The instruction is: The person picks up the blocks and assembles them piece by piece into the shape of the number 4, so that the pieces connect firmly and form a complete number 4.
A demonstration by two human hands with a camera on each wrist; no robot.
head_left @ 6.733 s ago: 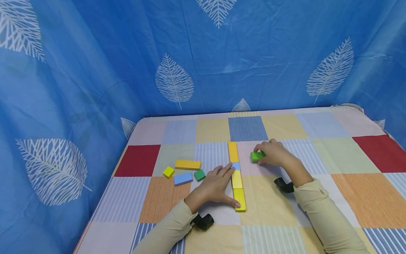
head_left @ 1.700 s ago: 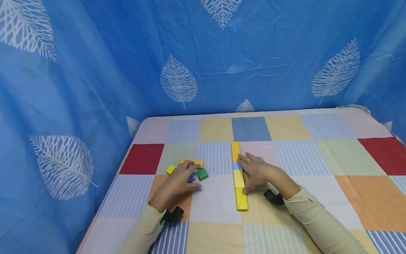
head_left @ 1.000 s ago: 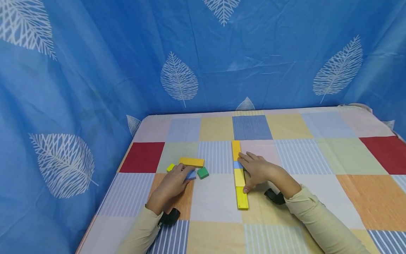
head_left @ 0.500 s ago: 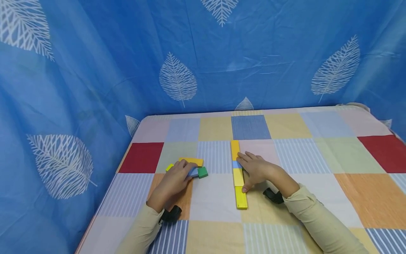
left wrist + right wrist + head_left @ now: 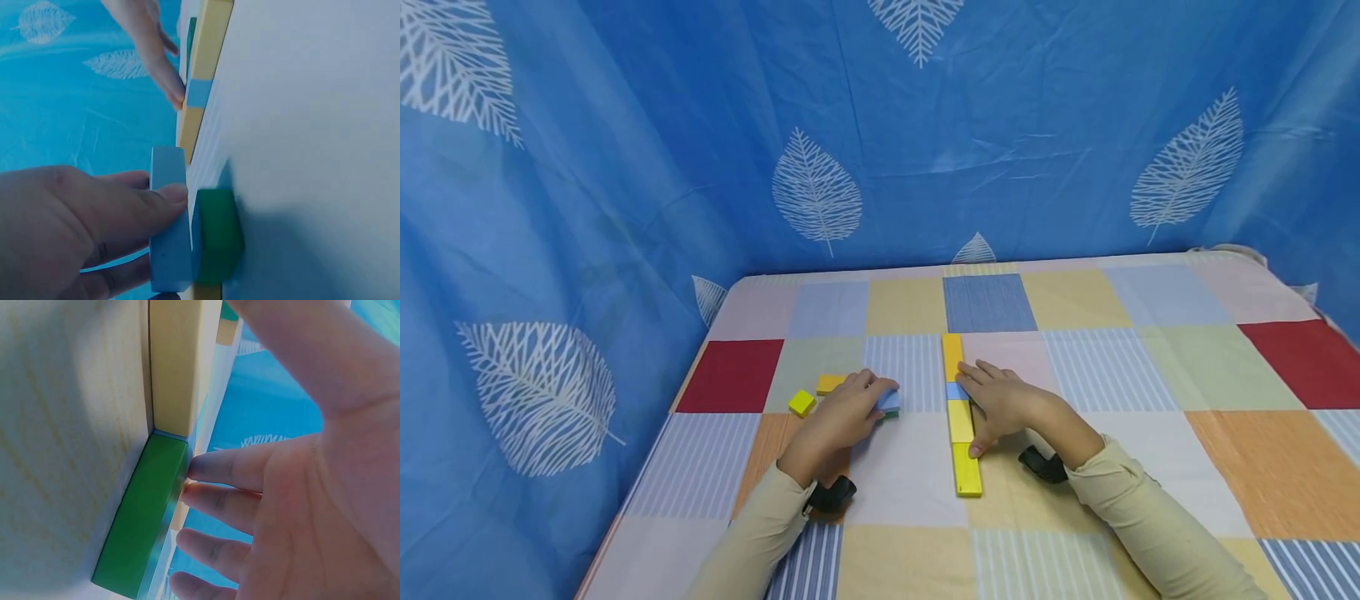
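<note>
In the head view, my left hand [image 5: 842, 414] pinches a blue block [image 5: 889, 401] between thumb and fingers. The left wrist view shows this block close over a green block [image 5: 220, 234], clear of the row. My right hand [image 5: 1009, 407] rests with spread, fairly straight fingers at a row of flat blocks. Along that row lie an orange-yellow block [image 5: 951, 356], a small blue block [image 5: 956, 392], a pale yellow block [image 5: 959, 422] and a bright yellow block [image 5: 967, 471]. A second green block [image 5: 144, 515], largely hidden by my right hand from above, lies against the row's right side.
Left of the row, a small yellow block [image 5: 802, 403] and an orange-yellow block [image 5: 830, 384], partly covered by my left hand, lie on the patchwork tablecloth [image 5: 910, 492]. A blue leaf-patterned curtain [image 5: 917, 183] hangs behind and to the left.
My right hand has brought a green block to the row and stays there. My left hand has left the row, gripped the blue block and moved it right, over the other green block.
</note>
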